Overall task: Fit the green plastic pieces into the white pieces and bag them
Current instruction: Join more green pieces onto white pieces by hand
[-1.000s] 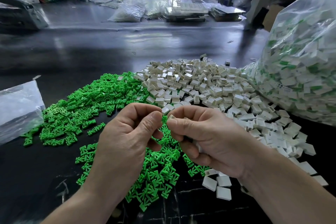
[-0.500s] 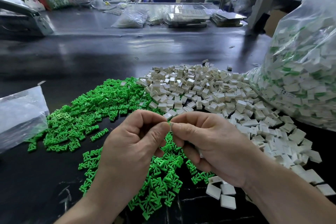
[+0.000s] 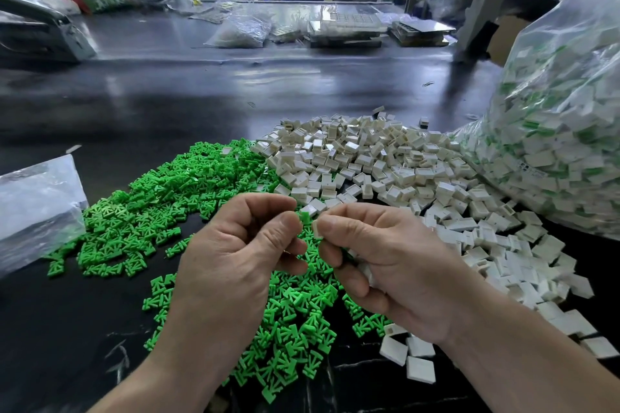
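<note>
Head view: a green plastic piece (image 3: pixel 304 217) is pinched between the thumb and forefinger of the left hand (image 3: pixel 235 265), its free end turned rightward toward a white piece (image 3: pixel 317 230) pinched at the tips of the right hand (image 3: pixel 396 271). The two parts are held just beside one another, edge nearly to edge. Whether the green end has entered the white one cannot be told, since the mouth of the white piece is hidden by the fingers (image 3: pixel 339 221). The fit is judged to turn on a short push along the line between the two hands, with neither hand nearer than the other. More white parts appear to be kept in the curled lower fingers of the right hand. Both hands are raised above the near edge of a heap of loose green pieces (image 3: pixel 161 198), which is spread over a dark, glossy worktop (image 3: pixel 235 87). It is met on the right by a heap of loose white pieces (image 3: pixel 369 164). A large clear bag (image 3: pixel 553 144), filled with white parts showing green, is slumped against that heap at far right. A smaller clear bag (image 3: pixel 37 204) lies at the left edge. Behind, a grey frame, stacked clear trays (image 3: pixel 345 23) and further plastic bags are seen in a cluttered workshop.
</note>
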`<state>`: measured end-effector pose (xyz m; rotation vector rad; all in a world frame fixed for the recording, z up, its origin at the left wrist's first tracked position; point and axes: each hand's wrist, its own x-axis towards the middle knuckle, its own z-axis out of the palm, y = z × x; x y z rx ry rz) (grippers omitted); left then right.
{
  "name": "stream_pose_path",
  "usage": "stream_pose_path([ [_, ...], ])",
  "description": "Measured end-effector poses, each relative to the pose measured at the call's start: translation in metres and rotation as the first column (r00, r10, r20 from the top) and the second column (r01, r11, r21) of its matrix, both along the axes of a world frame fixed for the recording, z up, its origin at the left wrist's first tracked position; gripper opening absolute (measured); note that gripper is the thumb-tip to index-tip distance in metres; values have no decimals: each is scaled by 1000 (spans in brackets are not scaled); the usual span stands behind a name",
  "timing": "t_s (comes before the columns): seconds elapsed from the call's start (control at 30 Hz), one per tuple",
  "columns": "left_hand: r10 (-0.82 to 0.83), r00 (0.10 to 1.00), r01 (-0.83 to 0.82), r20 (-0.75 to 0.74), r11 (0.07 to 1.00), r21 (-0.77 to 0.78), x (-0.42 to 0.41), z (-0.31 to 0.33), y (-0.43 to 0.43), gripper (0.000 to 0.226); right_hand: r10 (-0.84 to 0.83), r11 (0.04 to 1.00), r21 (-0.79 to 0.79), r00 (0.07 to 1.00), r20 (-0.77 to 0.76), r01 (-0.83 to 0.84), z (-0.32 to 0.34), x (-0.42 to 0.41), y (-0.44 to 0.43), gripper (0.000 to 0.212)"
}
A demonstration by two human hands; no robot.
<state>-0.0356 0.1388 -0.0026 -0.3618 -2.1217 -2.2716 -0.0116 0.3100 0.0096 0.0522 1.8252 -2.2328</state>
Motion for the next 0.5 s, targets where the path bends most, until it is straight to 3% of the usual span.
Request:
stream_pose_path([
  [0.37,-36,997,33,-63,998,-54,4,2,3,8,-49,987,142,978,-201,79,-8,1,-2,10],
  [0.5,-80,997,80,-5,997,16,3,1,1,6,-25,993,109,986,-166,44,-7,1,1,14],
])
